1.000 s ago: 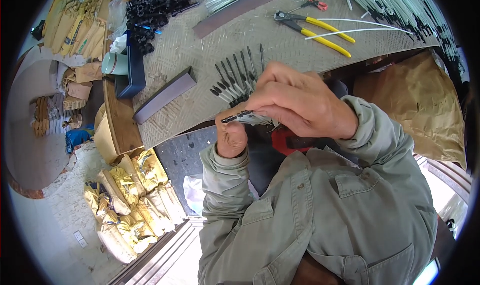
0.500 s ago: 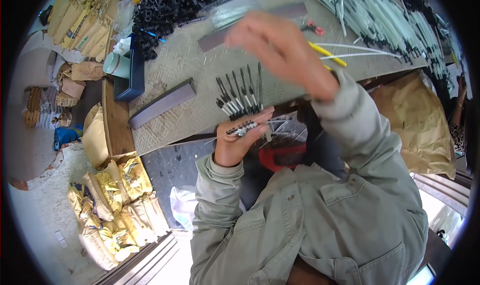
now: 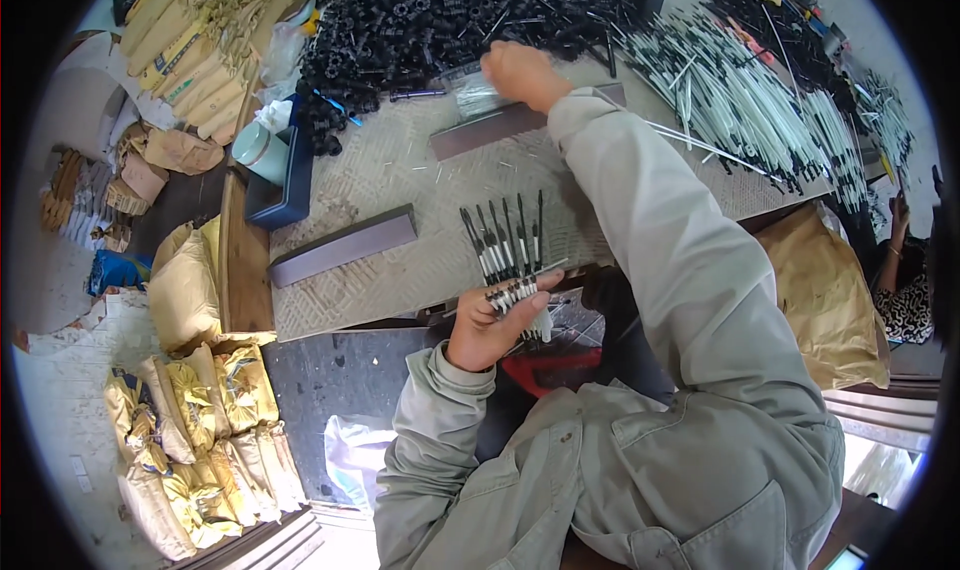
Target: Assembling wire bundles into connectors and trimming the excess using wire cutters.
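My left hand [image 3: 490, 322] is closed around a fanned row of thin black-and-white plastic rods [image 3: 512, 245] above the table's near edge. Their black, pointed ends stand up and away from me, and their white lower parts stick out below the fingers. A thin pale stick [image 3: 540, 269] lies across them by the thumb. Farther off, my right hand [image 3: 522, 74] reaches to the back of the table with fingers curled down. It is beside a bunch of clear thin sticks [image 3: 477, 100], at the edge of a heap of black plastic parts [image 3: 430, 25]. What its fingertips hold is hidden.
Two grey bars [image 3: 345, 245] lie on the patterned table [image 3: 380, 295], one by the clear sticks. White tubes with black ends [image 3: 740, 100] are piled at right. A blue bin [image 3: 283, 195] with a pale green cup [image 3: 260, 153] stands left. Another person [image 3: 905, 270] appears far right.
My right hand has moved away from above the rods to the clear sticks at the back. My left hand keeps its hold on the rods. The view has shifted a little.
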Demonstrator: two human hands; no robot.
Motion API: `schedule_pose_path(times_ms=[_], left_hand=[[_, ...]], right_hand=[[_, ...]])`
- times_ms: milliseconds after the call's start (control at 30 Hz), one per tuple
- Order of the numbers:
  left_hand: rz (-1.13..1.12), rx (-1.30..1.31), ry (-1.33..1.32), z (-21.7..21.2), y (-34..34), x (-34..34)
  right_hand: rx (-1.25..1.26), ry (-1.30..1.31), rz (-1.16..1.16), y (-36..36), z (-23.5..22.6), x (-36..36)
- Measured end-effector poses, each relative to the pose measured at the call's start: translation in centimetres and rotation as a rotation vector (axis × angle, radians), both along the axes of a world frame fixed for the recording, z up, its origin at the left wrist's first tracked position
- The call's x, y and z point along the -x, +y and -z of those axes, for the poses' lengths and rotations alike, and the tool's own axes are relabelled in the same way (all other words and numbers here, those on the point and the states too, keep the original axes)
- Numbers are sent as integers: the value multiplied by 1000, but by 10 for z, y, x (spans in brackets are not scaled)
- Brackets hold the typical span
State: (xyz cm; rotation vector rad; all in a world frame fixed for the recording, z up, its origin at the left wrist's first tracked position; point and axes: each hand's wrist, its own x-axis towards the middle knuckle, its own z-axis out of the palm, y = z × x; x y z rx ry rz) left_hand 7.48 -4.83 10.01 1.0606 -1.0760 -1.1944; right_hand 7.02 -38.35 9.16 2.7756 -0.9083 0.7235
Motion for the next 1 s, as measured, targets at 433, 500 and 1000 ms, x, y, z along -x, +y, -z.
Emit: schedule_pose_path(times_ms=[433,500,1000], left_hand=[[39,29,55,-2,-10,-4],[35,32,75,1,-9,-6],[54,19,47,0,-11,-5]], right_hand=[[99,-86,93,38,-28,21],[-4,-508,-84,72,-40,35],[-277,-393,-332,208,-65,168]])
